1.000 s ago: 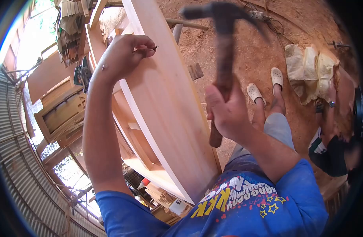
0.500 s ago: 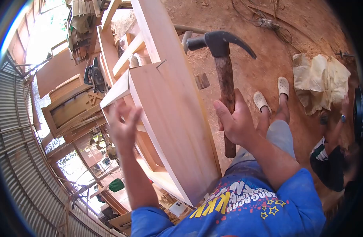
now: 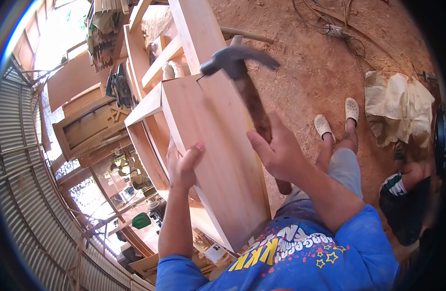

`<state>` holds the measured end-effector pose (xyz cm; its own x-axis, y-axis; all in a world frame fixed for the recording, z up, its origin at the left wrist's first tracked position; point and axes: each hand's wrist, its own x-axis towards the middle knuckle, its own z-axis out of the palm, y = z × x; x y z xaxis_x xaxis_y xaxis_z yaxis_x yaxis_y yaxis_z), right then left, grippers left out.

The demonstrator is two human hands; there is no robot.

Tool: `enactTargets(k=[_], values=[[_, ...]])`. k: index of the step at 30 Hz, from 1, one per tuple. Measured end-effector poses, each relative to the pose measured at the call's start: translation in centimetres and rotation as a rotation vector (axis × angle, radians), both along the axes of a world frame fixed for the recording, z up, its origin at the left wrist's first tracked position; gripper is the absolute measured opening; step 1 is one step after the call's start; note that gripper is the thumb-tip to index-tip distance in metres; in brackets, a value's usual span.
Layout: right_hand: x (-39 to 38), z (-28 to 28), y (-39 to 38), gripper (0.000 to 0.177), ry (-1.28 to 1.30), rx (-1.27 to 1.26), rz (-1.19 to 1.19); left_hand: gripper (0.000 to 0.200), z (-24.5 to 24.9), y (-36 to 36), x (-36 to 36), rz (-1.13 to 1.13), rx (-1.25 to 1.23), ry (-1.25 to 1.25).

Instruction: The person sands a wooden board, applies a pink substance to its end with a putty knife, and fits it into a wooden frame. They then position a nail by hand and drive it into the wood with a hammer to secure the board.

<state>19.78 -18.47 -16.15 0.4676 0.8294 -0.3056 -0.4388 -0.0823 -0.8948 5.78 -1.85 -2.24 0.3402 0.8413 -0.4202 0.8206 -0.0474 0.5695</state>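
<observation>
daylight, glare upper left | fisheye, dark vignetted corners | hammer head motion-blurred

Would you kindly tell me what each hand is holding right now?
Left hand: closed on the wooden panel edge.
Right hand: closed on the hammer handle.

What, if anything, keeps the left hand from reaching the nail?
Probably reachable, yes: the left hand grips the board at its edge, and bare wood leads to the nail; only the hammer head meets it.
</observation>
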Motion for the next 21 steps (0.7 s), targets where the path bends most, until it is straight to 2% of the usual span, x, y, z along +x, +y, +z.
enactTargets(k=[3, 5, 10, 13, 14, 17, 18, 21], values=[[0.9, 0.6, -0.8, 0.035, 0.15, 0.009, -0.099, 0.067, -0.1, 0.1, 0.1, 0.037, -0.011, 0.002], [0.9, -0.4, -1.5, 0.021, 0.189, 0.169, -0.283, 0.068, -0.1, 0.0, 0.2, 0.039, -0.003, -0.006], [3.4, 2.5, -1.5, 0.01, 0.397, 0.471, -0.696, 0.069, -0.1, -0.1, 0.4, 0.048, 0.007, -0.011], [1.6, 1.2, -1.5, 0.014, 0.289, 0.204, -0.394, 0.07, 0.1, -0.2, 0.7, 0.037, 0.049, 0.021], [0.2, -1.0, -1.0, 0.015, 0.234, 0.166, -0.275, 0.071, 0.0, -0.2, 0.8, 0.031, 0.055, 0.021], [2.3, -0.1, -0.6, 0.019, 0.192, -0.001, 0.056, 0.073, 0.0, -0.5, 0.7, 0.058, 0.05, 0.014], [2.2, 0.1, -0.9, 0.019, 0.135, -0.015, -0.011, 0.073, -0.1, -0.5, 0.8, 0.069, 0.045, 0.004], [2.5, 0.7, -2.6, 0.018, 0.209, 0.095, -0.285, 0.074, -0.2, -0.3, 0.7, 0.071, 0.042, -0.002]])
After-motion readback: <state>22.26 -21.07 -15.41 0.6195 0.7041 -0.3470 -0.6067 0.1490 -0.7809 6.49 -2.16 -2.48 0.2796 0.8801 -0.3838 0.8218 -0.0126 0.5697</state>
